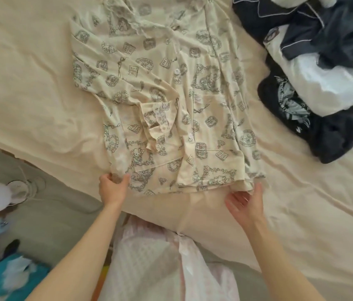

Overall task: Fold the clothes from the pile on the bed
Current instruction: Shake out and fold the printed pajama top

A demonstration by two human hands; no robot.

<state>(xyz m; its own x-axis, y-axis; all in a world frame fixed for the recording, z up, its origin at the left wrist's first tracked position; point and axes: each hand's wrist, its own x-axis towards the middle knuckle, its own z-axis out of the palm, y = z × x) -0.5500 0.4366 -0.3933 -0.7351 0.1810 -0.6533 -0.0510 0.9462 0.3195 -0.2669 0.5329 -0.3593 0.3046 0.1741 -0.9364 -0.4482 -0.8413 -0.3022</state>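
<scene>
Cream printed pajama shirt [171, 101] lies spread front-up on the bed [30, 83], collar far from me, hem at the near edge, buttons down the middle. Its left sleeve is folded inward across the chest, cuff near the center. My left hand [113, 187] is at the near left hem corner, fingers [125, 178] and thumb curled and pinching the fabric there. My right hand [246, 203] is at the near right hem corner, palm up, fingers [236, 197] loosely spread; the thumb tip touches the hem edge, but I cannot tell whether it actually grasps the cloth, looks released. The pile of unfolded clothes [323, 72] sits on the bed to the right of the shirt, just beside it but not overlapping: navy piped pajama pieces on top, a white garment in the middle, a dark printed tee at the near end. The bed sheet is cream and wrinkled. I'm wearing a pale pink patterned garment [160, 263], seen at the bottom center. Off the bed at left: a white fan [4, 196] on the floor and a blurred teal item [15, 276] in the bottom left corner.
</scene>
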